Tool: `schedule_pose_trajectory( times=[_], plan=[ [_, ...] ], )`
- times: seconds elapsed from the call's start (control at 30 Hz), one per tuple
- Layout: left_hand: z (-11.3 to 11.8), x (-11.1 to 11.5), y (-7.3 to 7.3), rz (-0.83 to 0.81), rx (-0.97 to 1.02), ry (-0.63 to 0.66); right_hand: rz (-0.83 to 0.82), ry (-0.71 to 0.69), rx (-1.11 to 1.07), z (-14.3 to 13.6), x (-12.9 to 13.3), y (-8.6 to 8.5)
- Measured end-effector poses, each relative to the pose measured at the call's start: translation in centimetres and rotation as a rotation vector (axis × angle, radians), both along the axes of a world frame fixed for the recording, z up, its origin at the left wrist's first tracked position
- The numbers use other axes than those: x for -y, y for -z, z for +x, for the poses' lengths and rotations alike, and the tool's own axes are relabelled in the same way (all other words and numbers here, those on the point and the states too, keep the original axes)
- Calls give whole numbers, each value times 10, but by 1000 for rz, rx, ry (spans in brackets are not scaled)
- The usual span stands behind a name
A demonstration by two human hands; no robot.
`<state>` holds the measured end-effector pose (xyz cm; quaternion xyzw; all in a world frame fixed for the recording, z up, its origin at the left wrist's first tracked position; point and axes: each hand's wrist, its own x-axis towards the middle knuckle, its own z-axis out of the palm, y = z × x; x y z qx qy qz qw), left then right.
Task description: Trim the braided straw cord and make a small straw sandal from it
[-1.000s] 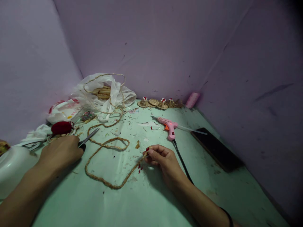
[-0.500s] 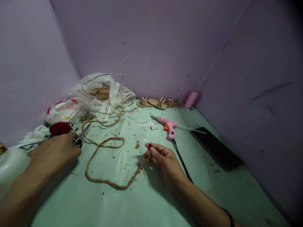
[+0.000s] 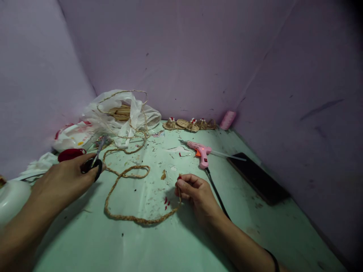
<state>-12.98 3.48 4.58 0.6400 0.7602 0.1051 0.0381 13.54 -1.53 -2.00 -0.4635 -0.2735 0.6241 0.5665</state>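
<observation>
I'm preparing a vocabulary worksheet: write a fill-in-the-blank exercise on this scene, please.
The left hand holds a pair of ____.
The right hand pinches one ____ of the braided cord.
The body of the glue gun is mostly ____.
The tabletop is coloured ____.
Missing words: scissors; end; pink; green.

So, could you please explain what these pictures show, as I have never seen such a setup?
There is no machine: every picture comes from one camera on a person's head, looking forward and down at their work. The bare left hand holds scissors by the handles; the bare right hand pinches a braided cord, with a bit of red showing there. On the green table lie a pink glue gun, a dark flat slab, small woven pieces and a white plastic bag.
</observation>
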Motion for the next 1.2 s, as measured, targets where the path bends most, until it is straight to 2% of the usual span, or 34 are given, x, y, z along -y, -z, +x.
schedule_pose_trajectory(
  times=[0.07, 0.1, 0.27, 0.37, 0.5, 0.87, 1.2],
  plan=[
    [7, 4, 3, 8, 87, 14, -4, 16, -1, 0, 0, 0],
    [13, 8, 5, 27, 144, 66, -5, 27, 7, 0, 0, 0],
    [56, 48, 30, 117, 230, 599, -14, 57, 104, -1, 2, 1],
    [74, 67, 44, 127, 232, 748, -3, 20, 117, -4, 7, 3],
    [84, 76, 49, 10, 227, 760, 59, -50, 116, -11, 13, 4],
    [86, 76, 50, -79, 319, 771, 95, -148, 262, -16, 18, -4],
    [88, 73, 32, -263, 388, 810, 105, -149, 333, -15, 20, -6]
  ],
)
